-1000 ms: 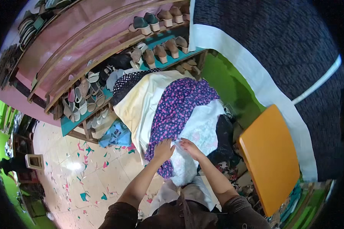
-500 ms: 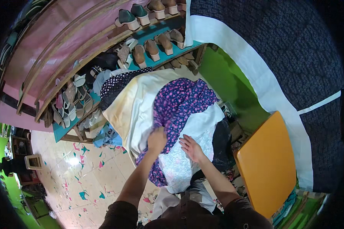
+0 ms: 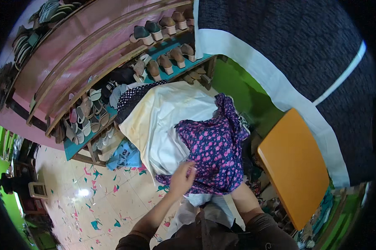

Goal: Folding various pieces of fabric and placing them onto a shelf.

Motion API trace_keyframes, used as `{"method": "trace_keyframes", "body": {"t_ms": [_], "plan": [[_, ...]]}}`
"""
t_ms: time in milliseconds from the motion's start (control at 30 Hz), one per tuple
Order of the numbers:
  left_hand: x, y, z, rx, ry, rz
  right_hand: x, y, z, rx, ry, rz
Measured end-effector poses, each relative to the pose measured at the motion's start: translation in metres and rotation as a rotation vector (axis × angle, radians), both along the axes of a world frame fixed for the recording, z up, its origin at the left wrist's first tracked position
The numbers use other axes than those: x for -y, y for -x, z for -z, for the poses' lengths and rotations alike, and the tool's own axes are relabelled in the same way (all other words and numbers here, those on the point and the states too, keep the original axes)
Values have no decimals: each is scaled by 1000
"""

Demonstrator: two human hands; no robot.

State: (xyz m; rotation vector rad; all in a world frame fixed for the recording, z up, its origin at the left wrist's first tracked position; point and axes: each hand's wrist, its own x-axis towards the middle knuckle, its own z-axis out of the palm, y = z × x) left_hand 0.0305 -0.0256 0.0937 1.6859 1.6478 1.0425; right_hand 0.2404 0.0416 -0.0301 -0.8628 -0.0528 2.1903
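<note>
The purple floral cloth [image 3: 215, 146] has shifted right and nearer, covering the right hand, its grip hidden; it lies rightward of the left hand [image 3: 183, 178], at its near-left edge, grasp unclear.

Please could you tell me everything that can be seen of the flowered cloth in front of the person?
The flowered cloth is dark blue-purple with scattered pink flowers and looks thin and soft. It lies loosely bunched and creased, not flat, over the right part of a cream-white cloth, with a twisted end at its upper right. The left grip is at its lower left edge; whether it pinches the fabric is unclear. The right forearm goes under it, hiding the right grip.
</note>
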Motion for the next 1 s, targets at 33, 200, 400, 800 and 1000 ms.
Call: {"method": "trace_keyframes", "body": {"t_ms": [33, 200, 400, 800, 1000], "plan": [[1, 14, 12, 164, 8, -53, 15, -2, -1, 6, -21, 19], [-3, 37, 44, 745, 291, -180, 109, -8, -5, 38, -92, 158], [55, -27, 37, 1158, 1351, 427, 229, -35, -14, 101, -126, 400], [146, -231, -32, 702, 1372, 1256, 345, -317, -100, 283, -267, 769], [134, -321, -61, 1097, 1036, 896, 396, -419, -136, 348, -283, 880]]}}
